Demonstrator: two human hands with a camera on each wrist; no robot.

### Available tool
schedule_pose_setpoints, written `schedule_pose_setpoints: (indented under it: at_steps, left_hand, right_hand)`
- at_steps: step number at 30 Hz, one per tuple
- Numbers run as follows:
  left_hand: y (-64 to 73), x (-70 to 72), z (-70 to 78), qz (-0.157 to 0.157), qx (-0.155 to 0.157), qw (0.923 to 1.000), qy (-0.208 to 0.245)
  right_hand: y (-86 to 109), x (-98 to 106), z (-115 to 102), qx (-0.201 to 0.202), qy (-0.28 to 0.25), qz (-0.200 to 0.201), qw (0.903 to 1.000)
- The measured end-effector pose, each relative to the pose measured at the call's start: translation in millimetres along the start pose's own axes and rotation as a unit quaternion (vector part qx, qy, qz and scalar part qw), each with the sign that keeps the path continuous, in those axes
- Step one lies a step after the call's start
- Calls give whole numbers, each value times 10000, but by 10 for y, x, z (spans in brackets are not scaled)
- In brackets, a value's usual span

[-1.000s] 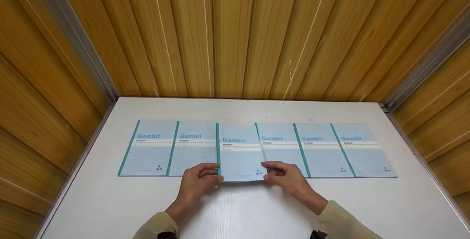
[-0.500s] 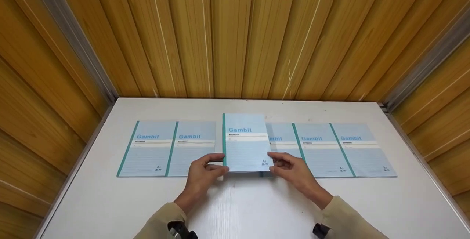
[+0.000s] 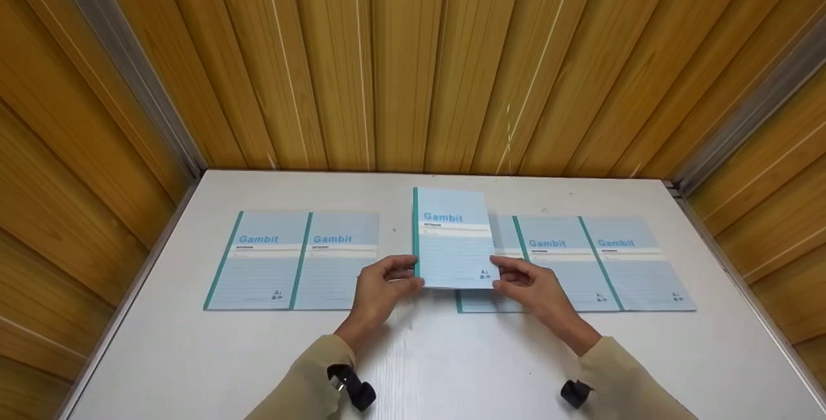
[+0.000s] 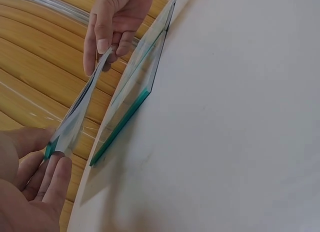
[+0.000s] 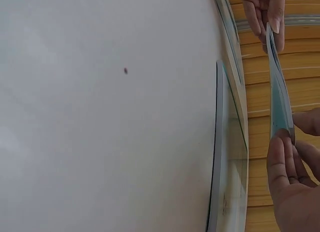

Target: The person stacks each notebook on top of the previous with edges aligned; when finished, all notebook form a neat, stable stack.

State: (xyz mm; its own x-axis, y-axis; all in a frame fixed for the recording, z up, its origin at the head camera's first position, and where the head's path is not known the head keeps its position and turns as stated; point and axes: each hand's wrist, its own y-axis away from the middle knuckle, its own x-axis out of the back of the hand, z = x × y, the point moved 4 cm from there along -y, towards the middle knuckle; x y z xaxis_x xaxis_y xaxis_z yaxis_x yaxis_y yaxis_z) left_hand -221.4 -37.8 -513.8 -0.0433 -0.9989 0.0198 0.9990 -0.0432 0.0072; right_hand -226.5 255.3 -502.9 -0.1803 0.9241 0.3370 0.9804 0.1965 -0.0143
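A light blue notebook with a green spine and the word Gambit on its cover is held up above the table by both hands. My left hand pinches its spine side near the lower corner, thumb on top. On the opposite edge, my right hand pinches the lower right corner. Both wrist views show a gap between the raised notebook and the tabletop, its pages bowing slightly. Beneath its right part lies another notebook, mostly covered in the head view.
Two matching notebooks lie side by side on the left, one outermost. On the right, two more lie flat, the outer one near the white table's right side. A yellow wood-look panel wall rises behind the table.
Both hands have lifted the notebook out of the row's third place and carried it up, away from me and to the right. White table now shows where it lay; the other notebooks have stayed put.
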Motion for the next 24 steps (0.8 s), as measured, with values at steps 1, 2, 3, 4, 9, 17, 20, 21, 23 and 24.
schedule_pose_setpoints:
  at_steps: [1, 2, 3, 4, 9, 17, 20, 21, 23, 24]
  left_hand:
    - [-12, -20, -6, 0, 5, 10000, -36]
    - [-22, -39, -12, -3, 2, 10000, -73]
    - [-32, -58, -19, -7, 0, 10000, -84]
    - [-40, -78, -27, -17, -6, 10000, -89]
    - [-69, -179, -83, -115, -15, 9999, -85]
    - [-100, -330, -141, -272, -63, 9993, -246]
    - [-109, -379, -159, -318, -71, 9990, -312]
    - [-111, -394, -166, -328, -72, 9989, -341]
    - [-113, -422, -175, -355, -90, 9985, -412]
    - [-114, -435, -178, -366, -131, 9982, -449]
  right_hand:
    - [-6, 20, 7, -25, 25, 16, 10000]
    - [-11, 39, 15, -56, 39, 17, 10000]
    - [-15, 58, 24, -71, 49, 26, 10000]
    - [-18, 75, 34, -90, 76, 27, 9999]
    - [-8, 158, 97, -240, 230, -8, 9994]
    - [30, 296, 178, -455, 473, 8, 9978]
    - [47, 333, 193, -496, 526, 10, 9974]
    - [51, 345, 199, -513, 552, -5, 9972]
    - [58, 369, 211, -524, 615, -26, 9967]
    - [61, 380, 216, -524, 584, -32, 9969]
